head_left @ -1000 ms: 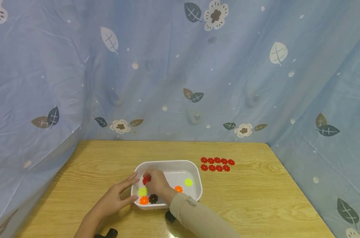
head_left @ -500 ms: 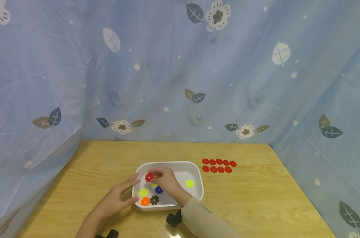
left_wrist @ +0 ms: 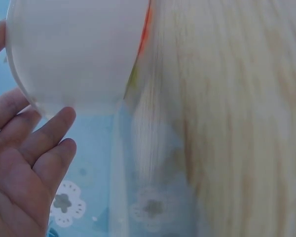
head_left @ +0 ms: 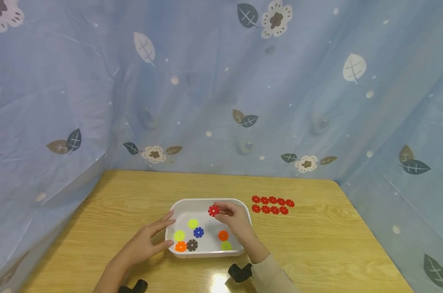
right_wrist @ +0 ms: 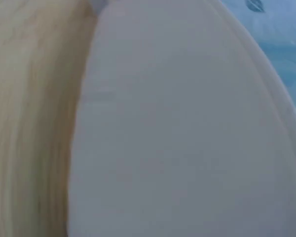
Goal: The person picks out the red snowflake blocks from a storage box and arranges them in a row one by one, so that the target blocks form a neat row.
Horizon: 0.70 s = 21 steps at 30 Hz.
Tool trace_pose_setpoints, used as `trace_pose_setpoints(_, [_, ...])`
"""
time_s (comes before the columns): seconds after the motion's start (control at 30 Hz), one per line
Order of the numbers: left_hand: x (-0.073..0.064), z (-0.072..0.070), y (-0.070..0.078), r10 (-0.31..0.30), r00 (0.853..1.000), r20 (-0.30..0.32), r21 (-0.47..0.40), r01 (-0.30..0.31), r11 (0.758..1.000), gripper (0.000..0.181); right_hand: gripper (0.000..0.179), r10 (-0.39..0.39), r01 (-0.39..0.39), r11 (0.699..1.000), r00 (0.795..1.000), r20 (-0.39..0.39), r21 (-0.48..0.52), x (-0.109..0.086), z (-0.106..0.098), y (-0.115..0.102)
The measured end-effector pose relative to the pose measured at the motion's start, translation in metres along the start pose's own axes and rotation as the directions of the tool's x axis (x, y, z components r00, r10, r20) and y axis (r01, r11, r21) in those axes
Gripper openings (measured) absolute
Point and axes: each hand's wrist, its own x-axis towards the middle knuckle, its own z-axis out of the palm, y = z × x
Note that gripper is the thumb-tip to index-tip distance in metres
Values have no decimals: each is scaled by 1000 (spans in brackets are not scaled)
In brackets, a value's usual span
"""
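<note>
My right hand (head_left: 239, 225) pinches a red notched plastic disc (head_left: 213, 211) by its edge over the right part of the white tray (head_left: 207, 254). In the right wrist view the tray's outer wall (right_wrist: 182, 118) fills the picture and the hand is out of sight. At the tray's left end rests my left hand (head_left: 144, 243), thumb and fingers spread along the rim. The left wrist view shows its fingers (left_wrist: 52, 133) nearly straight against the tray wall. Inside the tray lie a blue disc (head_left: 198, 232), a dark brown disc (head_left: 192, 245), orange discs (head_left: 180, 246) and yellow discs (head_left: 193, 224).
To the right of the tray, several red discs (head_left: 273, 200) lie on the wooden table (head_left: 316, 236) in two rows. A blue curtain (head_left: 192, 97) with leaf and flower prints surrounds the back and sides. Black wrist mounts (head_left: 240, 272) sit under the wrists.
My right hand has lifted the red disc from the tray's left part and carried it right, uncovering the blue and yellow discs. My left hand stays at the rim.
</note>
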Motion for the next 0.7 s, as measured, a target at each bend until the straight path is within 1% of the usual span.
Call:
trace_pose_setpoints(0.13, [2, 1, -1, -6, 1000, 7, -8, 6, 1000, 53, 33, 45, -37, 995, 994, -96, 88, -3, -26, 3])
trace_pose_setpoints(0.27, [3, 0, -2, -10, 1000, 5, -7, 10, 1000, 54, 33, 89, -76, 994, 977, -193, 73, -5, -51, 7])
trace_pose_setpoints(0.33, [3, 0, -3, -11, 1000, 4, -2, 11, 1000, 54, 33, 109, -97, 993, 969, -223, 62, -6, -60, 9])
trace_pose_setpoints(0.47, [3, 0, -4, -11, 1000, 2, -1, 11, 1000, 54, 36, 146, -126, 988, 958, -247, 94, -10, -76, 16])
trace_pose_setpoints(0.6, [3, 1, -6, -11, 1000, -1, -8, 11, 1000, 54, 39, 176, -134, 976, 948, -265, 171, -14, -90, 23])
trace_pose_setpoints(0.7, [3, 1, -7, -12, 1000, 0, -8, 12, 1000, 54, 38, 200, -134, 960, 943, -268, 246, -16, -102, 32])
